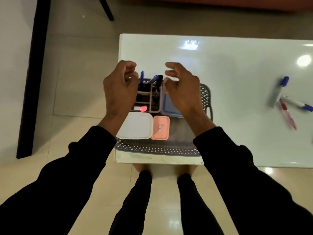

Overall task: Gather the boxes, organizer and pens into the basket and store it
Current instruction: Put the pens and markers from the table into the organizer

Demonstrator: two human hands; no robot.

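Observation:
A grey perforated basket (157, 149) sits at the near left corner of the white table (228, 68). Inside it lie a white box (135, 126), a small pink box (160, 127), a blue box (169, 106) and a pink compartment organizer (149, 97) holding several pens (156, 79) and a pink eraser-like item (141, 108). My left hand (120, 87) hovers over the organizer's left side with fingers curled and holds nothing. My right hand (182, 83) hovers above the blue box, fingers apart and empty. Three markers (284, 97) lie loose on the table at the right.
The table's near edge (159, 161) is just in front of my legs. A dark chair leg (106, 9) stands on the tiled floor at the back left, and a dark vertical post (32, 78) runs along the left.

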